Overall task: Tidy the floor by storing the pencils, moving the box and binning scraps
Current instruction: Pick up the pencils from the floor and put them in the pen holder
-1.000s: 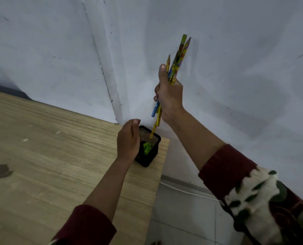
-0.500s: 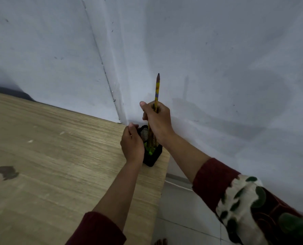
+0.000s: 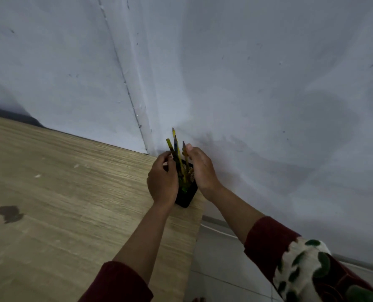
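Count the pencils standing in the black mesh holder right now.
3 coloured pencils show above the black mesh holder at the wooden desk's corner, fanned between the left hand and right hand. More may be hidden behind the hands.

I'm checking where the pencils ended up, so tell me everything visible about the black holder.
The black pencil holder is a small square mesh cup, standing upright at the wooden table's far corner by the wall. Several pencils stick out, fanned apart. The left hand cups its side; the right hand is at the other.
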Available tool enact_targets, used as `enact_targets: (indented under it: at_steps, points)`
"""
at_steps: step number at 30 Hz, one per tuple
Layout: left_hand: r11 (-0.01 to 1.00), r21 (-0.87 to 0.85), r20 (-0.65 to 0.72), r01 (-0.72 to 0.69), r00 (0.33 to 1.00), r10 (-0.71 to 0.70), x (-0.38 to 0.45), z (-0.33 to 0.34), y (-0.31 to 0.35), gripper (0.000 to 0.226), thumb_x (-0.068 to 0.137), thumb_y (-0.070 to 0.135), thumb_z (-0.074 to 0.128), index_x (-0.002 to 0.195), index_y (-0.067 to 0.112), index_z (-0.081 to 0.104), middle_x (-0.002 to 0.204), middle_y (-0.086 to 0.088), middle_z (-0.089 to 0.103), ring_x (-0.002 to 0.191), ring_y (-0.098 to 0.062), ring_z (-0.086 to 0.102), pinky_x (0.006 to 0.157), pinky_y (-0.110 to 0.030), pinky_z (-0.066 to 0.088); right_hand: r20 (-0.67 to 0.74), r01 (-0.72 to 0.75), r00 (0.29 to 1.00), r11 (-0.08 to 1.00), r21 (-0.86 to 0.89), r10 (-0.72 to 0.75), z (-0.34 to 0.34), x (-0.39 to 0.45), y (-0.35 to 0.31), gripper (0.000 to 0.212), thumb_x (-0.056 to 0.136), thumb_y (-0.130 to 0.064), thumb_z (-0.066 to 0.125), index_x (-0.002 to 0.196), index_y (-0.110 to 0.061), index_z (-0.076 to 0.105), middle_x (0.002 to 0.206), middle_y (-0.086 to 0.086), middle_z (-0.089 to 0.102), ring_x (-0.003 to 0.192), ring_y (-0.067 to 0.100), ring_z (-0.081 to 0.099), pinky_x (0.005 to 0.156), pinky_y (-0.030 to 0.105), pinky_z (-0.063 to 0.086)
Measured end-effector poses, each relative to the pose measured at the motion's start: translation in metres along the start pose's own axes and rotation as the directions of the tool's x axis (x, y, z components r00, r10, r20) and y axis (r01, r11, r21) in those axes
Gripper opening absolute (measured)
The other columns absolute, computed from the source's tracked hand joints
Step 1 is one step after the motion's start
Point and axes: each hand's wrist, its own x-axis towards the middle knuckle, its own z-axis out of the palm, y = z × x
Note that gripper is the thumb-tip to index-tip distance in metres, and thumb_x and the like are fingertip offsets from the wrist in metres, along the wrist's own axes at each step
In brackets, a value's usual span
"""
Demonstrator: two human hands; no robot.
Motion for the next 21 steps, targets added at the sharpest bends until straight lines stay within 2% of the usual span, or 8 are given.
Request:
enact_targets:
  at_steps: [2, 4, 6, 9, 11, 13, 16, 21]
  points:
    - [0.999, 0.018, 0.035, -0.029, 0.999, 0.028, 0.001, -0.001, -0.002, 0.027, 0.092, 0.019, 0.043, 0.11, 0.021, 0.063, 0.101, -0.002, 0.069, 0.086, -0.019, 0.061, 0.085, -0.039, 0.049, 0.019, -0.031, 0.999, 0.999, 0.035, 0.03, 0.0, 0.001, -0.001, 0.025, 0.096, -0.031, 0.042, 0.09, -0.018, 0.063, 0.087, -0.007, 0.06, 0.084, 0.003, 0.055, 0.077, 0.017, 0.041]
    - [0.999, 0.034, 0.081, -0.041, 0.996, 0.039, 0.0, -0.001, -0.003, 0.026, 0.091, 0.019, 0.045, 0.108, 0.021, 0.064, 0.099, -0.002, 0.069, 0.086, -0.018, 0.06, 0.084, -0.038, 0.049, 0.058, -0.093, 0.994, 0.995, 0.044, 0.09, 0.001, 0.006, 0.001, 0.018, 0.093, -0.02, 0.048, 0.087, -0.019, 0.065, 0.092, 0.003, 0.064, 0.092, 0.019, 0.061, 0.085, 0.03, 0.045]
    - [0.999, 0.004, 0.14, -0.038, 0.989, 0.038, 0.002, -0.002, -0.004, 0.022, 0.089, 0.018, 0.049, 0.104, 0.021, 0.066, 0.096, -0.001, 0.068, 0.085, -0.017, 0.059, 0.079, -0.033, 0.049, 0.079, -0.105, 0.991, 0.994, -0.036, 0.107, 0.001, 0.011, 0.001, 0.02, 0.089, -0.009, 0.05, 0.085, -0.018, 0.067, 0.095, 0.009, 0.066, 0.097, 0.028, 0.062, 0.088, 0.036, 0.047]
    - [0.998, -0.067, 0.167, -0.01, 0.986, 0.021, 0.007, -0.007, -0.009, 0.014, 0.086, 0.015, 0.056, 0.095, 0.018, 0.067, 0.084, 0.002, 0.065, 0.078, -0.013, 0.059, 0.069, -0.025, 0.048, 0.07, -0.022, 0.997, 0.983, -0.18, 0.035, 0.002, 0.013, 0.006, 0.017, 0.089, -0.004, 0.053, 0.095, -0.007, 0.069, 0.093, 0.008, 0.066, 0.09, 0.022, 0.062, 0.082, 0.03, 0.047]
    - [0.992, -0.125, 0.162, 0.004, 0.987, 0.016, 0.009, -0.007, -0.011, 0.012, 0.086, 0.01, 0.057, 0.086, 0.019, 0.064, 0.074, 0.008, 0.061, 0.07, -0.006, 0.057, 0.059, -0.012, 0.044, 0.051, 0.028, 0.999, 0.974, -0.223, -0.017, 0.002, 0.012, 0.009, 0.016, 0.09, -0.005, 0.055, 0.097, -0.004, 0.069, 0.092, 0.007, 0.066, 0.086, 0.016, 0.06, 0.075, 0.02, 0.047]
    - [0.989, -0.147, 0.163, 0.002, 0.986, 0.022, 0.007, -0.007, -0.01, 0.012, 0.085, 0.008, 0.057, 0.087, 0.02, 0.061, 0.074, 0.015, 0.058, 0.072, 0.003, 0.055, 0.057, -0.007, 0.043, 0.025, 0.062, 0.998, 0.973, -0.221, -0.058, 0.002, 0.011, 0.012, 0.015, 0.089, -0.005, 0.056, 0.096, -0.003, 0.069, 0.09, 0.003, 0.066, 0.085, 0.013, 0.06, 0.072, 0.015, 0.046]
    - [0.987, -0.159, 0.154, -0.019, 0.987, 0.044, 0.006, -0.006, -0.011, 0.012, 0.085, 0.007, 0.057, 0.09, 0.018, 0.059, 0.076, 0.013, 0.057, 0.074, 0.005, 0.054, 0.06, -0.012, 0.045, -0.011, 0.081, 0.996, 0.975, -0.209, -0.086, 0.003, 0.01, 0.012, 0.012, 0.088, -0.006, 0.058, 0.092, -0.003, 0.07, 0.088, 0.005, 0.067, 0.085, 0.015, 0.062, 0.078, 0.023, 0.049]
    - [0.989, -0.138, 0.082, -0.049, 0.995, 0.061, 0.005, -0.004, -0.012, 0.012, 0.088, 0.007, 0.053, 0.084, 0.018, 0.053, 0.071, 0.014, 0.053, 0.066, 0.005, 0.05, 0.053, -0.007, 0.04, -0.064, 0.147, 0.985, 0.977, -0.153, -0.158, 0.003, 0.011, 0.002, 0.007, 0.085, -0.007, 0.063, 0.086, -0.007, 0.071, 0.081, 0.002, 0.068, 0.076, 0.011, 0.063, 0.076, 0.023, 0.051]
